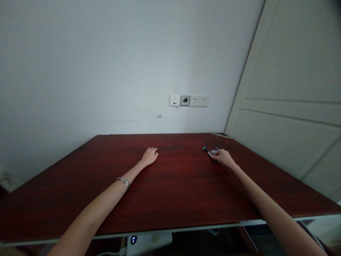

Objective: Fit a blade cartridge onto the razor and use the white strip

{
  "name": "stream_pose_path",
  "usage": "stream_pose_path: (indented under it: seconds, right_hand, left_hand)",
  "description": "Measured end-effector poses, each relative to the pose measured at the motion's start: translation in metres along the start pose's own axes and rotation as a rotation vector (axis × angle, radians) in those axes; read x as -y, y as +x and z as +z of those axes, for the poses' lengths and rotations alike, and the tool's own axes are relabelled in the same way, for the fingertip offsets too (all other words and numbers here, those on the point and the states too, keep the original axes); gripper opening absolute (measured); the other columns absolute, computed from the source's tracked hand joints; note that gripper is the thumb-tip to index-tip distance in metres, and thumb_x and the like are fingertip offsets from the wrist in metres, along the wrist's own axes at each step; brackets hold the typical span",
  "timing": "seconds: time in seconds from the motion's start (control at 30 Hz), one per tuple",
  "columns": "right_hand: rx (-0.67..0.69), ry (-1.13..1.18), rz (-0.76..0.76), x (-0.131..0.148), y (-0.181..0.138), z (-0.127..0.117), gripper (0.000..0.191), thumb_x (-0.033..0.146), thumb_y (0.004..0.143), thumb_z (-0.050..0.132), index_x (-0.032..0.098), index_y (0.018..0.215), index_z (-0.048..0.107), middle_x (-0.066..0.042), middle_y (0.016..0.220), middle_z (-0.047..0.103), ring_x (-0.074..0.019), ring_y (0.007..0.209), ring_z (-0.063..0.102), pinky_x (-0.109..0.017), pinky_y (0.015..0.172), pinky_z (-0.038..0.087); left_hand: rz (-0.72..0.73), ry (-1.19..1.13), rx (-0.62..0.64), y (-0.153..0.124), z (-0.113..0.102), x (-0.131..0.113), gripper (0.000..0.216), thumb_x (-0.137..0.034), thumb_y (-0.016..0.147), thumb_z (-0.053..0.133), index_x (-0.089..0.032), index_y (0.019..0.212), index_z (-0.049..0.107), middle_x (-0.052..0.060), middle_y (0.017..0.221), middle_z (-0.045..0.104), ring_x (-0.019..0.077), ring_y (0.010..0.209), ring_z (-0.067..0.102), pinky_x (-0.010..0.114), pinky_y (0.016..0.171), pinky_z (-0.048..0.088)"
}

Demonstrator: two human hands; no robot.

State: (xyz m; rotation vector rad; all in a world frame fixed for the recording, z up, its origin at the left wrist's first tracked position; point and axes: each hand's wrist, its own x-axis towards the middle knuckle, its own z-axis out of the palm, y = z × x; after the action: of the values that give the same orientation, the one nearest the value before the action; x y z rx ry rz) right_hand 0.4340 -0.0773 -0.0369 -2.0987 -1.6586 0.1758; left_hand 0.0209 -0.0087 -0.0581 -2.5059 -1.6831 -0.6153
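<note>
On the right part of the dark red tabletop (pixel 176 192), my right hand (pixel 224 157) has its fingers closed at a razor (pixel 210 153) with a dark and white handle. The razor's teal-edged head points away to the left. Close to my fingertips lies a small white item (pixel 214 152), partly hidden, with a thin dark-and-teal piece (pixel 217 148) behind it; I cannot make out what they are. My left hand (pixel 150 155) rests palm down on the tabletop left of the middle, fingers loosely apart, holding nothing. A silver bracelet (pixel 124 182) circles that forearm.
Behind the table rises a white wall with a row of sockets (pixel 189 101). A pale panelled door (pixel 293 135) stands along the right side. A thin strip (pixel 222 136) lies at the far right corner. Below the front edge is a white device (pixel 149 242) with a lit display.
</note>
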Motion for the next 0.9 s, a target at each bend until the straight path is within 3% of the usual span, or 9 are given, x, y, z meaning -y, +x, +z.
stream_pose_path:
  seconds: [0.1, 0.2, 0.33, 0.43, 0.5, 0.73, 0.9]
  right_hand:
    - [-0.031, 0.164, -0.012, 0.009, 0.000, 0.004, 0.023, 0.034, 0.063, 0.065, 0.013, 0.069, 0.072, -0.007, 0.069, 0.068, -0.0181, 0.067, 0.063, -0.021, 0.056, 0.043]
    - [-0.006, 0.362, -0.017, 0.032, -0.006, 0.007, 0.029, 0.037, 0.067, 0.061, 0.012, 0.076, 0.072, -0.005, 0.060, 0.065, -0.0123, 0.049, 0.054, -0.020, 0.043, 0.037]
    - [-0.002, 0.701, 0.012, 0.082, -0.022, 0.010, 0.033, 0.038, 0.066, 0.061, 0.011, 0.083, 0.070, -0.004, 0.061, 0.062, -0.0078, 0.043, 0.046, -0.019, 0.038, 0.035]
    - [0.011, 0.948, 0.001, 0.123, -0.036, 0.017, 0.036, 0.040, 0.063, 0.063, 0.011, 0.083, 0.069, -0.004, 0.065, 0.062, -0.0083, 0.049, 0.048, -0.018, 0.037, 0.036]
    - [0.024, 1.054, -0.030, 0.146, -0.044, 0.022, 0.035, 0.040, 0.061, 0.065, 0.012, 0.081, 0.068, -0.004, 0.067, 0.062, -0.0088, 0.051, 0.049, -0.017, 0.036, 0.036]
    - [0.070, 1.149, -0.130, 0.193, -0.065, 0.044, 0.029, 0.037, 0.063, 0.063, 0.012, 0.077, 0.064, -0.002, 0.065, 0.058, -0.0074, 0.047, 0.046, -0.017, 0.032, 0.037]
    - [0.096, 1.115, -0.170, 0.202, -0.071, 0.056, 0.025, 0.038, 0.066, 0.062, 0.015, 0.076, 0.061, 0.000, 0.060, 0.056, -0.0052, 0.039, 0.042, -0.018, 0.030, 0.038]
  left_hand:
    - [-0.021, -0.036, 0.004, 0.001, -0.002, 0.000, 0.036, -0.023, 0.083, 0.039, -0.012, 0.111, 0.059, 0.013, 0.120, 0.057, 0.0247, 0.116, 0.047, 0.036, 0.100, 0.032]
    - [-0.040, -0.078, -0.050, 0.003, -0.006, -0.001, 0.033, -0.023, 0.082, 0.042, -0.012, 0.107, 0.061, 0.012, 0.119, 0.057, 0.0241, 0.116, 0.047, 0.035, 0.098, 0.035]
    - [-0.112, -0.301, -0.237, 0.009, -0.019, -0.015, 0.026, -0.027, 0.082, 0.045, -0.015, 0.092, 0.066, 0.008, 0.101, 0.065, 0.0196, 0.096, 0.058, 0.031, 0.088, 0.042]
    - [-0.122, -0.508, -0.297, 0.012, -0.031, -0.037, 0.030, -0.037, 0.081, 0.048, -0.015, 0.087, 0.066, 0.006, 0.084, 0.068, 0.0165, 0.077, 0.061, 0.027, 0.074, 0.046]
    - [-0.081, -0.592, -0.309, 0.012, -0.038, -0.052, 0.033, -0.042, 0.080, 0.050, -0.014, 0.084, 0.067, 0.005, 0.080, 0.068, 0.0161, 0.074, 0.061, 0.026, 0.070, 0.046]
    - [-0.092, -0.755, -0.231, 0.004, -0.056, -0.084, 0.045, -0.053, 0.075, 0.052, -0.012, 0.082, 0.067, 0.005, 0.067, 0.067, 0.0133, 0.054, 0.059, 0.022, 0.051, 0.044]
    - [-0.102, -0.665, -0.200, 0.004, -0.067, -0.090, 0.038, -0.049, 0.069, 0.061, -0.013, 0.076, 0.070, 0.006, 0.064, 0.067, 0.0139, 0.056, 0.060, 0.022, 0.052, 0.044]
